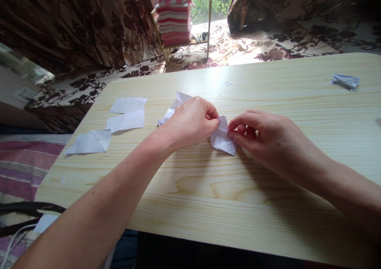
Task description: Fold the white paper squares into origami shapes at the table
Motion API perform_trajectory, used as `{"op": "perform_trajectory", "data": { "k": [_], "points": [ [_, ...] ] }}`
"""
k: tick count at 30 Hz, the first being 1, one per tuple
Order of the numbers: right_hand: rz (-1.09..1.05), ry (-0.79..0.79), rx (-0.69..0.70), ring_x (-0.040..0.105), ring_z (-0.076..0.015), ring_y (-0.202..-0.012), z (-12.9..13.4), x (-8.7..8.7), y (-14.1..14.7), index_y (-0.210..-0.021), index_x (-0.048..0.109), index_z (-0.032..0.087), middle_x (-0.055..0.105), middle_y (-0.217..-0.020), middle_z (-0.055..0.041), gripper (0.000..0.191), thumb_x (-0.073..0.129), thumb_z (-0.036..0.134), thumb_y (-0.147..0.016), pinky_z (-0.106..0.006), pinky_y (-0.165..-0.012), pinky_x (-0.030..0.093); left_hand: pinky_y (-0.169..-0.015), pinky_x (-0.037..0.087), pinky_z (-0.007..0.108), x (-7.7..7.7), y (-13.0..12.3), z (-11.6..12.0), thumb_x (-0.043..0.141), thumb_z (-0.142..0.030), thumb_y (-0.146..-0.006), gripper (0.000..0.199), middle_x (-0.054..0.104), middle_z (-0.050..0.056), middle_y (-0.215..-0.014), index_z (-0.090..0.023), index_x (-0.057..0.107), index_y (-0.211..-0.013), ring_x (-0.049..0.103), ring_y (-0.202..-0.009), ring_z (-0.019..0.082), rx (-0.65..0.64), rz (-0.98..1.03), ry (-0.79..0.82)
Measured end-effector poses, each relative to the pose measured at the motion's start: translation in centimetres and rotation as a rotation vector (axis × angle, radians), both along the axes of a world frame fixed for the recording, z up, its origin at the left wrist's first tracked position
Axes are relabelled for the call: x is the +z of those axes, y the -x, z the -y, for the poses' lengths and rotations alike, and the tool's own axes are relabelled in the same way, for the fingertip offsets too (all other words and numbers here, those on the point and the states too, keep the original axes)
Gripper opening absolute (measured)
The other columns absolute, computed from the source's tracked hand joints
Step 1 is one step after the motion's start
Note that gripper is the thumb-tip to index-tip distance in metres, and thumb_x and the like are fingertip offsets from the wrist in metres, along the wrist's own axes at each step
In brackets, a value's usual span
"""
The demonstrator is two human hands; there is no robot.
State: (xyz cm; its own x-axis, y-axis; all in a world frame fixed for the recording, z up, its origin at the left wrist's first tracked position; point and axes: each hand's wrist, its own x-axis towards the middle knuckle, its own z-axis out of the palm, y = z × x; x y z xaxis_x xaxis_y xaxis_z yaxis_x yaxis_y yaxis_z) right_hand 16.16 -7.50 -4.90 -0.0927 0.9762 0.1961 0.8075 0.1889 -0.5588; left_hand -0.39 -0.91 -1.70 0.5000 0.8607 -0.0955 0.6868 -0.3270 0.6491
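Observation:
A small creased piece of white paper (223,139) is held between my two hands, just above the wooden table (190,189). My left hand (196,120) pinches its upper left edge between thumb and finger. On the opposite side, my right hand (262,136) grips the right edge with thumb and forefinger, the other fingers curled in. Another folded white paper (175,106) lies behind my left hand, which partly hides it.
Three paper pieces lie at the left: one at the back (127,105), one in the middle (126,120), one nearer (91,142). A folded paper (345,81) sits far right. Behind the table, striped cloths (174,16) are stacked on a small rack.

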Motion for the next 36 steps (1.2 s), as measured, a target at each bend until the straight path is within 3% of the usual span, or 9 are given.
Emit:
{"op": "perform_trajectory", "data": {
  "k": [9,18,25,36],
  "points": [
    [0.067,-0.094,0.049,0.047,-0.0134,-0.057,0.2,-0.1,-0.2,-0.069,0.062,0.022,0.057,-0.070,0.0003,0.013,0.056,0.020,-0.081,-0.027,-0.053,0.031,-0.050,0.035,0.024,0.8,0.4,0.0,0.056,-0.012,-0.071,0.020,0.068,0.001,-0.064,-0.016,0.076,-0.075,0.055,-0.057,0.012,-0.061,0.012,0.046],
    [0.179,-0.116,0.166,0.047,-0.0131,-0.056,0.2,0.2,-0.5,-0.075,0.066,0.021,0.061,-0.076,-0.0021,0.019,0.050,0.020,-0.085,-0.027,-0.053,0.031,-0.064,0.043,0.026,0.7,0.7,-0.1,0.053,-0.008,-0.069,0.025,0.069,0.002,-0.072,-0.017,0.076,-0.074,0.061,-0.077,0.017,-0.129,-0.003,-0.011],
    [0.167,-0.154,0.218,0.053,-0.0160,-0.061,0.4,-0.1,-0.9,-0.080,0.069,0.020,0.064,-0.081,-0.0059,0.023,0.047,0.020,-0.088,-0.028,-0.056,0.035,-0.062,0.042,0.027,0.2,0.4,0.0,0.054,-0.005,-0.069,0.024,0.066,0.002,-0.067,-0.017,0.074,-0.069,0.059,-0.072,0.017,-0.084,0.088,-0.023],
    [0.135,-0.157,0.198,0.052,-0.0164,-0.062,0.7,-0.2,-1.0,-0.083,0.068,0.019,0.064,-0.080,-0.0051,0.020,0.049,0.020,-0.088,-0.028,-0.055,0.036,-0.057,0.037,0.027,0.8,0.4,0.1,0.057,-0.005,-0.069,0.023,0.066,0.001,-0.063,-0.018,0.076,-0.070,0.057,-0.065,0.016,-0.093,0.014,0.004]
  ]
}}
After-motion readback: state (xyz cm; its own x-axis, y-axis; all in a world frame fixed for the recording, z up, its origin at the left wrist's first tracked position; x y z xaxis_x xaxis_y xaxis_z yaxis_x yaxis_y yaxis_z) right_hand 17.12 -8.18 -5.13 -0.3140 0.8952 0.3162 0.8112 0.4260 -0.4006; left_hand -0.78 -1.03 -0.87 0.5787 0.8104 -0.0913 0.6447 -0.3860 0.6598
